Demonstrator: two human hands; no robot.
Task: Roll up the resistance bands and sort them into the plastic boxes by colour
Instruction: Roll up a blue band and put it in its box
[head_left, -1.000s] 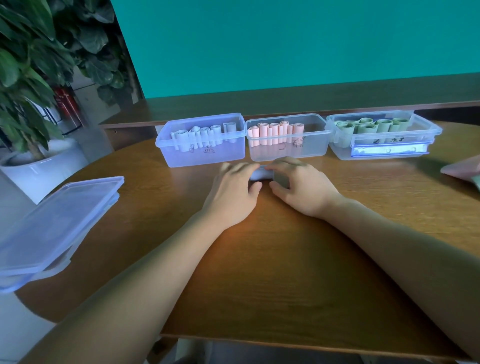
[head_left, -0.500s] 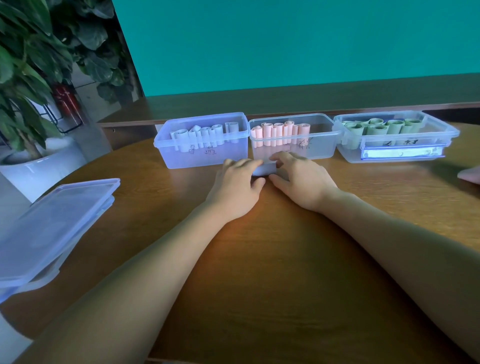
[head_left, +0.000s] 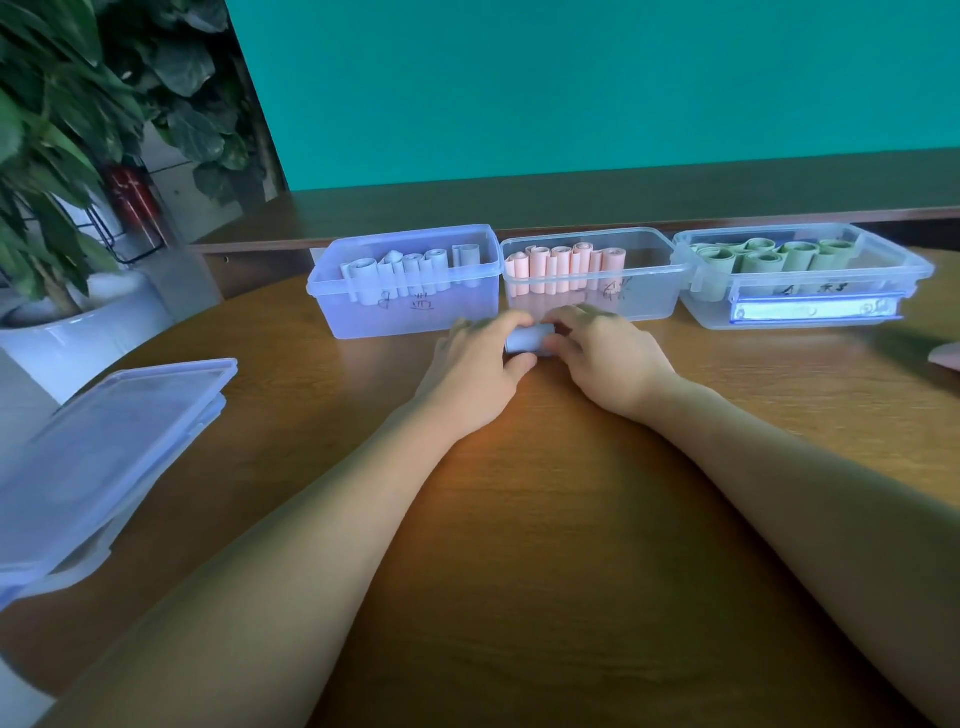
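A pale blue rolled band (head_left: 524, 341) lies on the wooden table (head_left: 519, 519) just in front of the boxes. My left hand (head_left: 475, 369) grips its left end and my right hand (head_left: 605, 361) grips its right end, fingers curled over it. Behind stand three clear plastic boxes in a row: the left box (head_left: 405, 317) with pale blue rolls, the middle box (head_left: 649, 301) with pink rolls, the right box (head_left: 810, 312) with green rolls. Most of the band is hidden by my fingers.
Stacked clear box lids (head_left: 104, 457) lie at the table's left edge. A potted plant (head_left: 57, 156) in a white pot stands off the table at the left. Something pink (head_left: 945, 356) shows at the right edge. A dark ledge runs behind the boxes.
Both hands have moved with the blue roll a little further from me, close up to the boxes. The roll shows more between my fingers now.
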